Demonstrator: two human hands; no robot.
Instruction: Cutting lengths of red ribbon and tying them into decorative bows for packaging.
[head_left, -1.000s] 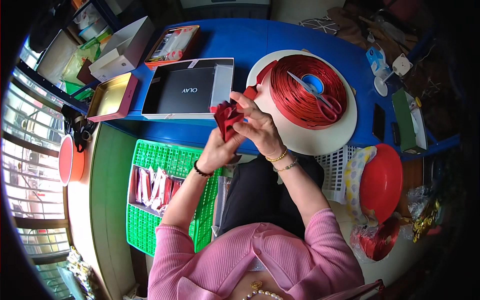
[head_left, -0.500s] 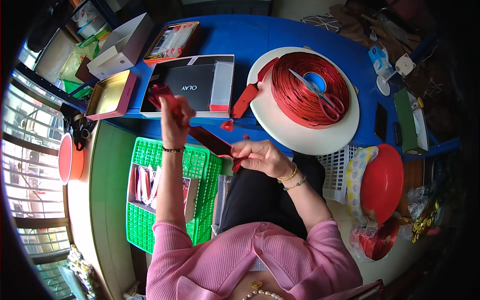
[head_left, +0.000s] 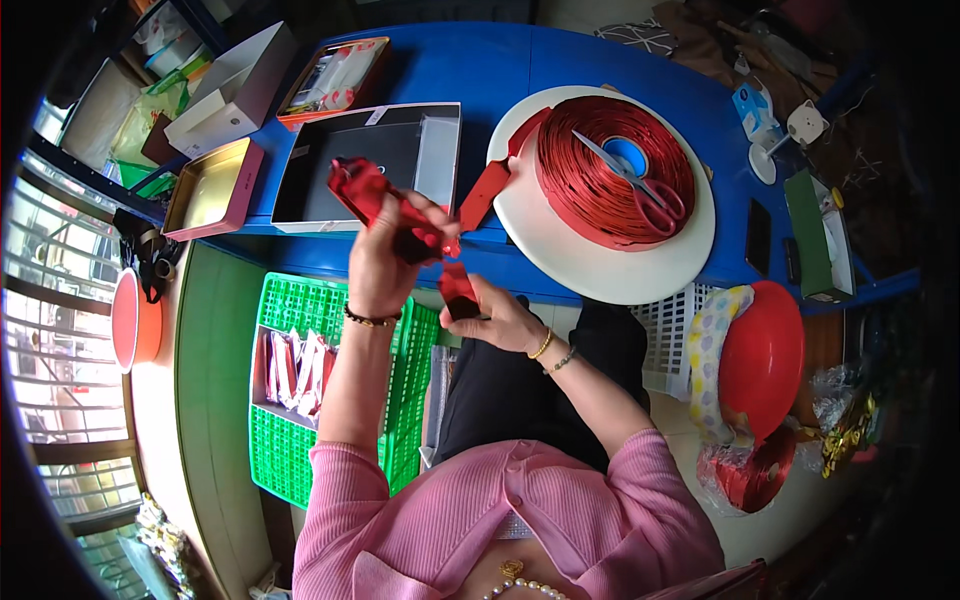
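My left hand point(head_left: 388, 250) is closed round a folded bunch of shiny red ribbon point(head_left: 365, 190), which sticks up past the fingers. A short red strip point(head_left: 458, 288) is pinched between the thumb and fingers of my right hand point(head_left: 498, 318), just below and to the right. Whether it joins the bunch is hard to make out. Ahead on the right lies a big coil of red ribbon point(head_left: 572, 205) with a blue core. Scissors point(head_left: 658, 205) with red handles rest on the coil. From it a ribbon tail point(head_left: 484, 194) hangs over the table's front edge.
The coil sits on a round white board point(head_left: 530, 255) on the blue table point(head_left: 480, 70). A shallow box point(head_left: 365, 140) with a dark inside stands behind my left hand. A green crate point(head_left: 285, 460) bearing a box of red-and-white strips is at lower left. A red basin point(head_left: 765, 360) is at right.
My left hand has moved right and slightly toward me with the bunched ribbon, closing in on my right hand. The long stretch of ribbon between them has shortened. My right hand shifted slightly left.
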